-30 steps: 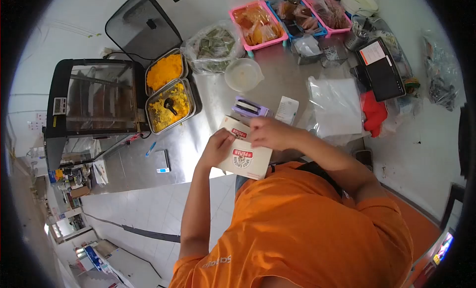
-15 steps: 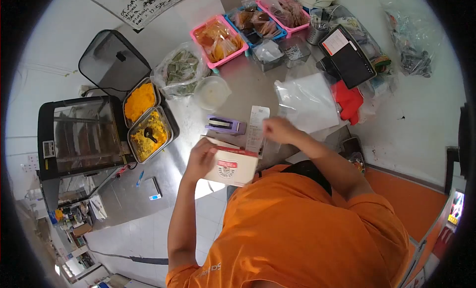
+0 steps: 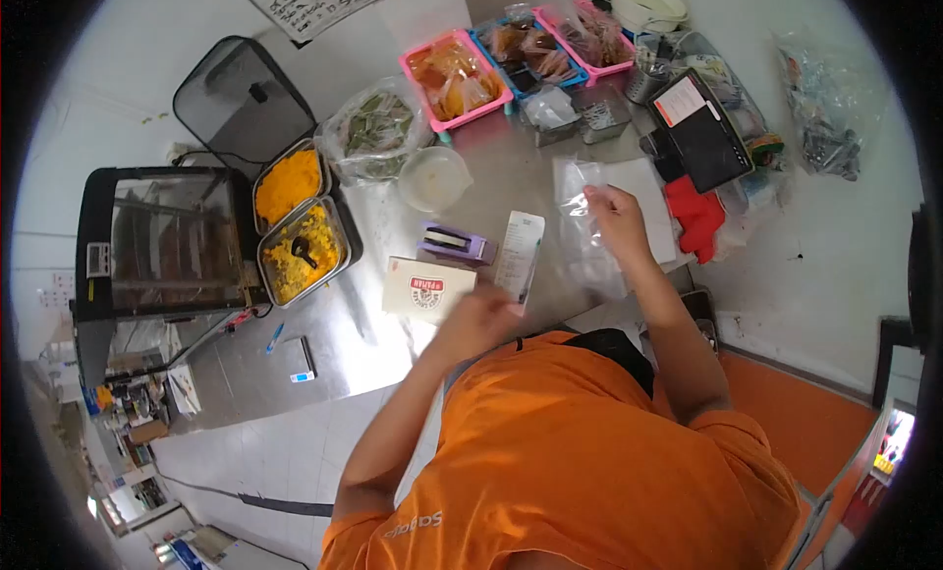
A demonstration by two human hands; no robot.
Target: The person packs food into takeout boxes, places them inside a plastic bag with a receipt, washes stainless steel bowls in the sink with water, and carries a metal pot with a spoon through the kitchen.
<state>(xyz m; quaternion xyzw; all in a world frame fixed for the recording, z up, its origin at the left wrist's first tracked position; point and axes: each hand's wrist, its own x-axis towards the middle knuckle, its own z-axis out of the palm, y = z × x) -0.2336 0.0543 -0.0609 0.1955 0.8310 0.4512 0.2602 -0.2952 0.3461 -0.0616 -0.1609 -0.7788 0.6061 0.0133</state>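
Fingers, right hand (image 3: pixel 622 224): thumb and fingertips drawn close together, pinching a clear plastic bag (image 3: pixel 580 221) at its upper part, on its 2 o'clock side.
Fingers, left hand (image 3: pixel 471 326): smeared by motion; I cannot tell how far apart they stand or whether they have hold of anything. The hand is by the 4 o'clock corner of a printed carton (image 3: pixel 417 290).
Bag place: over the steel worktop (image 3: pixel 339 349), at 2 o'clock from the carton.
Bag handling: probably very light, limp and slick, apt to cling or crumple; a pinch at the upper edge suits it, with a second pinch opposite to spread the film.
Bag axis: long way roughly 12 to 6, its lower end veering slightly toward 5. Which end is the mouth, I cannot tell.
Carton handling: likely stiff, light card that could dent; best taken by its two short sides. The weight of any contents is hidden.
Carton axis: flat, printed face up, long way about 9 to 3.
Tape dispenser (image 3: pixel 457 244): purple, just beyond the carton at 1 o'clock.
Receipt (image 3: pixel 521 251): between carton and bag, its length near 12 to 6.
White sheet stack (image 3: pixel 646 202): at 3 o'clock from the bag, partly overlapped by it in this view.
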